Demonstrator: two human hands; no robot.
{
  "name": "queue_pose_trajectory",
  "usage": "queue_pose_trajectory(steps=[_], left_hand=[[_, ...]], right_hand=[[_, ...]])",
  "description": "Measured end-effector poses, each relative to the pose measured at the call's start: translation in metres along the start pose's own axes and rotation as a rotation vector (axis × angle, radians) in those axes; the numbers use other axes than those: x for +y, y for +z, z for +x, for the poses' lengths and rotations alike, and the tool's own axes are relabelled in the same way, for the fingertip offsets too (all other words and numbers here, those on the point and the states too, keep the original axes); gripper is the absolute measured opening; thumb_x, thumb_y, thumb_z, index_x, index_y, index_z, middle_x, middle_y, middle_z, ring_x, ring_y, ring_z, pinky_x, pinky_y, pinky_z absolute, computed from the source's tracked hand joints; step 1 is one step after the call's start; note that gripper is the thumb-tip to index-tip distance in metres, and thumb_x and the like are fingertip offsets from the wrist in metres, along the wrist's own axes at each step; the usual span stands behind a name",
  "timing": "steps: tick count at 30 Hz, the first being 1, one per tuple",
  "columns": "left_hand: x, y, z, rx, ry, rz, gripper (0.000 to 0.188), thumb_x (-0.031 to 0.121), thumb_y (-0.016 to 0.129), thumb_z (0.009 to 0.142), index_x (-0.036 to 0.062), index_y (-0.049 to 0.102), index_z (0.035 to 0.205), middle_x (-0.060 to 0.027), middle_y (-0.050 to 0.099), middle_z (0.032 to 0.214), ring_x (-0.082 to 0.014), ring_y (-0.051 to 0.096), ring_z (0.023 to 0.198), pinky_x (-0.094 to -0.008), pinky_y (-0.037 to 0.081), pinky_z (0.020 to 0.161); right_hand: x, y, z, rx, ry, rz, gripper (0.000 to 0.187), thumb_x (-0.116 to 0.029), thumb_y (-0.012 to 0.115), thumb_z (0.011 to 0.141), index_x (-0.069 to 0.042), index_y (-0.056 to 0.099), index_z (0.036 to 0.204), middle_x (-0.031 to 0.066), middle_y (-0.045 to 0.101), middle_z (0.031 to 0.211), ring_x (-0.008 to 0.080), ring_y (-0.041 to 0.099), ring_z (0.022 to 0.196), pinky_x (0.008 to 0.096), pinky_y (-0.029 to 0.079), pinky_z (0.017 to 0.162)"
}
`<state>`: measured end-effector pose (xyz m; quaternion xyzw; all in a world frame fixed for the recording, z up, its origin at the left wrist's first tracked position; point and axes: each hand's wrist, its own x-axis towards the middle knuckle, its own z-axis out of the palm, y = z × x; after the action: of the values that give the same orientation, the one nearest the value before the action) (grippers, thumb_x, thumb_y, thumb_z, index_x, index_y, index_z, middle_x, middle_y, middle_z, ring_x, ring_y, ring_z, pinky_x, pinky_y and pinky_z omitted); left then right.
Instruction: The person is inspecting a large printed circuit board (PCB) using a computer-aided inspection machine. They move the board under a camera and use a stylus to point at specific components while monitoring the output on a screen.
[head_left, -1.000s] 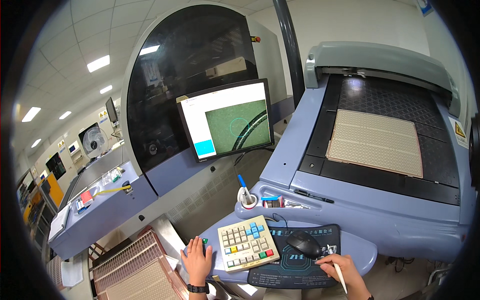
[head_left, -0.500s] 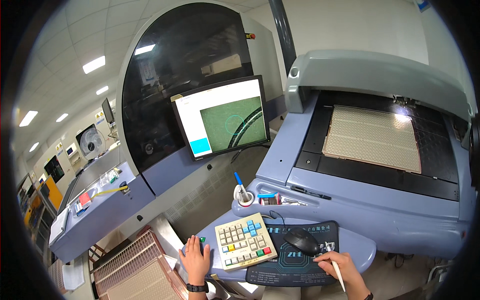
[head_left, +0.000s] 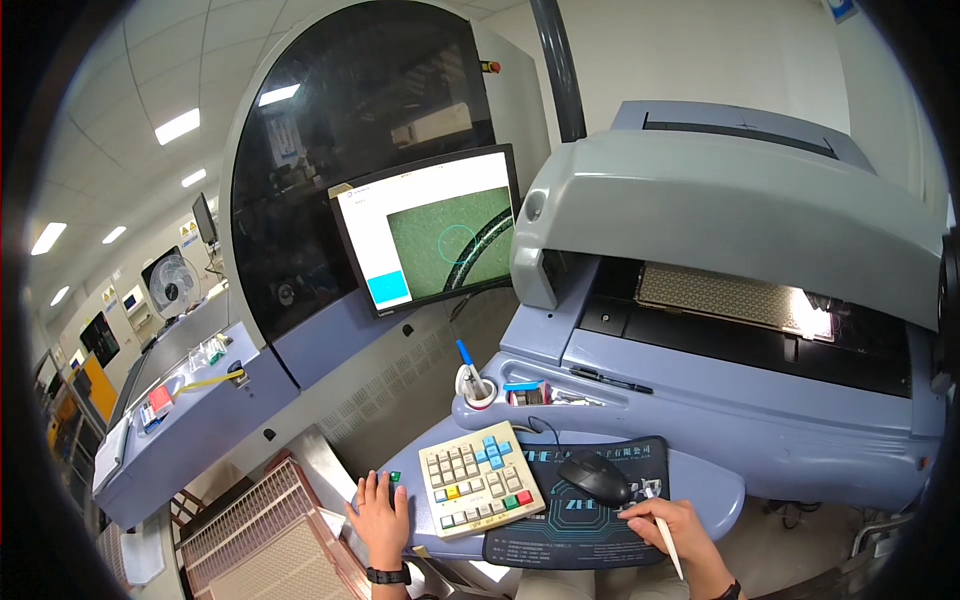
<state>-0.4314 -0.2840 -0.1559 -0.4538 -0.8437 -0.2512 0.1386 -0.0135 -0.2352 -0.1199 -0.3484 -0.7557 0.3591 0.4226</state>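
Note:
My left hand (head_left: pixel 380 522) lies flat with its fingers apart on the blue ledge, beside a small green button (head_left: pixel 395 477) and left of the cream keypad (head_left: pixel 482 480). In my right hand (head_left: pixel 672 535) a slim white pen-like stick (head_left: pixel 667 540) is pinched; its exact kind I cannot make out. That hand rests at the right edge of the dark mouse pad (head_left: pixel 575 535), just below the black mouse (head_left: pixel 595 478). A monitor (head_left: pixel 425 230) shows a green picture with a dark curved band and a circle. A patterned panel (head_left: pixel 720 300) lies in the machine, partly hidden under the grey gantry (head_left: pixel 740 210).
A cup holding a blue-capped pen (head_left: pixel 467 355), a small box (head_left: pixel 526 393) and a black pen (head_left: pixel 612 380) sit on the machine's front ledge. Framed panels (head_left: pixel 265 540) stand low at left. A bench (head_left: pixel 185 415) with a yellow tape measure is farther left.
The grey gantry has come nearer and now covers most of the patterned panel, its light moving with it. My view has shifted slightly; both hands keep their places.

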Motion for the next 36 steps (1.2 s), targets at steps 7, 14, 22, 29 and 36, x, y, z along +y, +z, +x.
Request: queue_pose_trajectory(steps=[7,14,22,29,36], left_hand=[[0.002,-0.002,0.000,-0.006,-0.013,-0.015,0.042,0.040,0.050,0.093,0.0148,0.061,0.124,-0.0099,0.052,0.138,-0.0283,0.041,0.134,-0.0626,0.020,0.108],[0.003,-0.004,0.000,-0.001,-0.010,-0.026,0.039,0.037,0.053,0.092,0.0153,0.061,0.124,-0.0098,0.053,0.137,-0.0278,0.041,0.134,-0.0627,0.019,0.108],[0.003,-0.003,0.001,-0.002,-0.014,-0.028,0.041,0.037,0.053,0.092,0.0133,0.061,0.124,-0.0090,0.052,0.138,-0.0274,0.041,0.134,-0.0632,0.018,0.109],[0.003,-0.005,-0.002,-0.015,-0.019,-0.029,0.041,0.037,0.053,0.091,0.0125,0.061,0.124,-0.0087,0.052,0.139,-0.0272,0.040,0.135,-0.0633,0.018,0.109],[0.005,-0.015,-0.003,-0.070,-0.035,0.006,0.042,0.038,0.049,0.095,0.0145,0.058,0.129,-0.0057,0.047,0.143,-0.0257,0.036,0.137,-0.0614,0.018,0.110]], right_hand=[[0.000,0.000,-0.001,-0.016,0.041,0.004,0.015,-0.018,0.069,0.088,-0.008,0.071,0.099,0.0051,0.067,0.070,0.0154,0.063,0.057,0.0264,0.048,0.053],[0.000,0.000,0.000,-0.020,0.035,-0.006,0.016,-0.018,0.070,0.087,-0.008,0.071,0.099,0.0063,0.067,0.071,0.0163,0.063,0.058,0.0270,0.048,0.054],[-0.001,0.000,0.002,-0.014,0.000,-0.031,0.016,-0.018,0.070,0.087,-0.007,0.071,0.099,0.0071,0.067,0.072,0.0175,0.063,0.059,0.0275,0.048,0.054],[-0.003,-0.001,0.000,-0.023,-0.001,-0.043,0.015,-0.018,0.070,0.086,-0.008,0.071,0.098,0.0075,0.068,0.073,0.0184,0.064,0.061,0.0283,0.049,0.055],[-0.005,-0.001,-0.003,-0.009,-0.042,-0.042,0.016,-0.018,0.071,0.086,-0.008,0.072,0.098,0.0072,0.066,0.070,0.0186,0.063,0.059,0.0280,0.049,0.054]])
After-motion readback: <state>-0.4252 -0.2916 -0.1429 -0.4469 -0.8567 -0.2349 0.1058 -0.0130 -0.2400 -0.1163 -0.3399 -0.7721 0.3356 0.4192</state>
